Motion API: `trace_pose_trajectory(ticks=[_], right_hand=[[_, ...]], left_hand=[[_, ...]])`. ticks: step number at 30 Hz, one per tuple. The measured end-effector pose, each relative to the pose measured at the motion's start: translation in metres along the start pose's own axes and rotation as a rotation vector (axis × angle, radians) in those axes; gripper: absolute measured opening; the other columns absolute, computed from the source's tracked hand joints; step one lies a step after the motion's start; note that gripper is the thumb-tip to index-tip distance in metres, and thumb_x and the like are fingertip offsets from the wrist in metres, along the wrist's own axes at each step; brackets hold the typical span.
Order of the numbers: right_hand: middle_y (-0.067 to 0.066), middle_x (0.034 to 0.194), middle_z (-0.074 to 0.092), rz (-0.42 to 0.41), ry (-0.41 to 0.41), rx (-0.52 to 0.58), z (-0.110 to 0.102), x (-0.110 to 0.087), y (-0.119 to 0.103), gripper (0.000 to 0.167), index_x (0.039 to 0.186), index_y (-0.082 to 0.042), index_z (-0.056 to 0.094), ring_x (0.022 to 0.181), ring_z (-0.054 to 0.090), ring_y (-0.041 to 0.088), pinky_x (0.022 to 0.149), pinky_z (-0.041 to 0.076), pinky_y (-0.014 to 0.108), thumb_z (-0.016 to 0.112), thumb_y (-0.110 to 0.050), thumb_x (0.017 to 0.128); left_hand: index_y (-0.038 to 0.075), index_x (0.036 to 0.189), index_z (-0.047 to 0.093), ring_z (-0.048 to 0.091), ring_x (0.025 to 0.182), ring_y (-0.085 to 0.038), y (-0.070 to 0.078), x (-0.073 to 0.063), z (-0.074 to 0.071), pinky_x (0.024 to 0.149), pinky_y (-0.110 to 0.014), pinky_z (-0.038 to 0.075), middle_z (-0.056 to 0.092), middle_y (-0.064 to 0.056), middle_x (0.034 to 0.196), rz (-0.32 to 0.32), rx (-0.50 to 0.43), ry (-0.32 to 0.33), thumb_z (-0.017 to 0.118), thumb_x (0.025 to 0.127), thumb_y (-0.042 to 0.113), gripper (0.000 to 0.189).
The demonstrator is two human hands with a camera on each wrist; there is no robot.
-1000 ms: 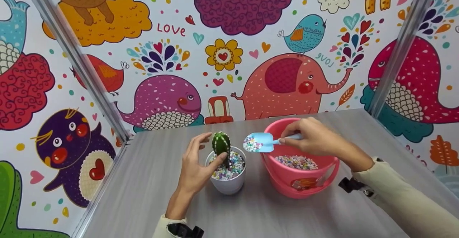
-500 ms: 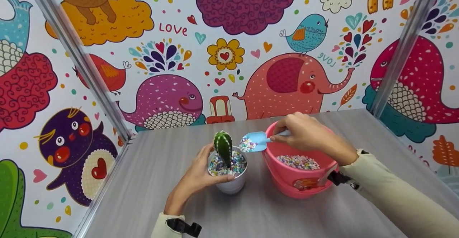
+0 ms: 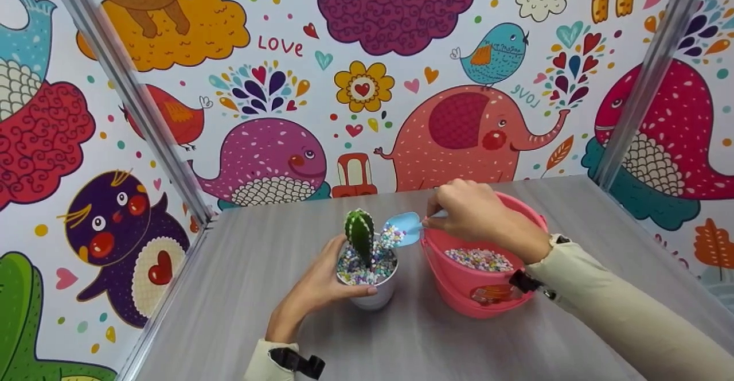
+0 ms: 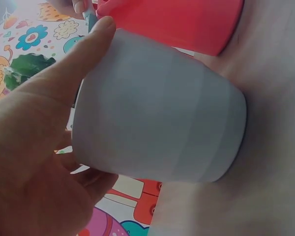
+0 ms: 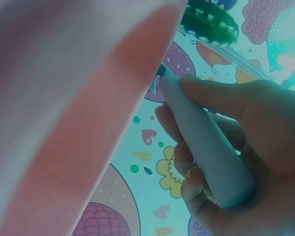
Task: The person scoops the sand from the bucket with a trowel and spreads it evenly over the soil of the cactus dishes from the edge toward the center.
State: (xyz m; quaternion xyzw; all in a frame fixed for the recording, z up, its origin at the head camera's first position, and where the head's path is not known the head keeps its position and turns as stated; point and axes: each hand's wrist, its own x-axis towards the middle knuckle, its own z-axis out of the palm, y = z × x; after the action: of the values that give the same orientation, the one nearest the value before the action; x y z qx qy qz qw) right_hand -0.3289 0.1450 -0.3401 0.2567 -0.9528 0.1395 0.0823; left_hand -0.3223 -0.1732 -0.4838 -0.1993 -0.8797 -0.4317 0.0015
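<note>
A white flower pot (image 3: 375, 299) with a green cactus (image 3: 360, 236) in it stands on the table, with small pastel pebbles around the stem. My left hand (image 3: 315, 289) grips the pot by its rim; the left wrist view shows thumb and fingers on opposite sides of the white wall (image 4: 152, 108). My right hand (image 3: 467, 212) holds a small light-blue shovel (image 3: 410, 227), its grey handle (image 5: 201, 137) wrapped by the fingers in the right wrist view. The blade carries pebbles (image 3: 392, 235), and its tip overlaps the pot's right rim, beside the cactus.
A pink bucket (image 3: 450, 292) with pebbles (image 3: 480, 259) at its bottom stands just right of the pot, under my right forearm. The grey table (image 3: 246, 278) backs onto a cartoon-printed wall (image 3: 395, 82), with printed side panels and metal corner posts (image 3: 648, 82).
My left hand has moved from beside the cactus to grip the pot. The right hand has carried the shovel left, from over the bucket's edge to the pot's rim.
</note>
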Motion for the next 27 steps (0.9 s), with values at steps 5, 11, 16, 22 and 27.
trace_pose_trajectory(ticks=[5,11,16,22,27], right_hand=[[0.003,0.1,0.085,-0.01,0.013,-0.029,0.0,-0.001,-0.002,0.019,0.101,-0.014,0.088,0.098,0.08,0.027,0.07,0.066,0.038,0.09,-0.029,0.09],[0.003,0.1,0.085,-0.013,0.0,-0.057,-0.001,-0.003,-0.007,0.018,0.1,-0.014,0.088,0.094,0.08,0.026,0.066,0.063,0.034,0.091,-0.029,0.089],[0.003,0.098,0.085,-0.026,0.001,-0.083,-0.001,-0.003,-0.01,0.019,0.098,-0.014,0.088,0.089,0.079,0.024,0.064,0.062,0.033,0.091,-0.03,0.089],[0.003,0.097,0.084,-0.038,0.001,-0.077,-0.002,-0.005,-0.011,0.021,0.1,-0.014,0.088,0.088,0.079,0.024,0.064,0.062,0.033,0.093,-0.031,0.087],[0.003,0.098,0.085,-0.03,-0.016,-0.056,-0.004,-0.007,-0.011,0.023,0.101,-0.015,0.088,0.09,0.079,0.024,0.065,0.062,0.032,0.094,-0.031,0.086]], left_hand=[[0.023,0.166,0.037,0.049,0.149,-0.031,0.002,0.0,0.0,0.125,-0.064,0.042,0.045,-0.008,0.166,-0.002,0.009,0.003,0.098,0.07,0.06,0.119],[0.024,0.165,0.038,0.052,0.142,-0.029,0.004,-0.001,0.0,0.123,-0.063,0.044,0.046,-0.007,0.162,-0.007,0.019,0.01,0.097,0.071,0.061,0.117],[0.026,0.165,0.037,0.053,0.139,-0.027,0.005,-0.002,0.0,0.121,-0.062,0.047,0.046,-0.006,0.161,-0.02,0.038,0.022,0.096,0.072,0.064,0.116],[0.028,0.164,0.037,0.053,0.137,-0.025,0.008,-0.003,0.002,0.12,-0.061,0.048,0.046,-0.003,0.159,-0.038,0.064,0.041,0.094,0.071,0.067,0.116],[0.027,0.165,0.036,0.05,0.139,-0.025,0.01,-0.003,0.004,0.119,-0.061,0.048,0.045,-0.004,0.159,-0.043,0.073,0.052,0.094,0.07,0.068,0.118]])
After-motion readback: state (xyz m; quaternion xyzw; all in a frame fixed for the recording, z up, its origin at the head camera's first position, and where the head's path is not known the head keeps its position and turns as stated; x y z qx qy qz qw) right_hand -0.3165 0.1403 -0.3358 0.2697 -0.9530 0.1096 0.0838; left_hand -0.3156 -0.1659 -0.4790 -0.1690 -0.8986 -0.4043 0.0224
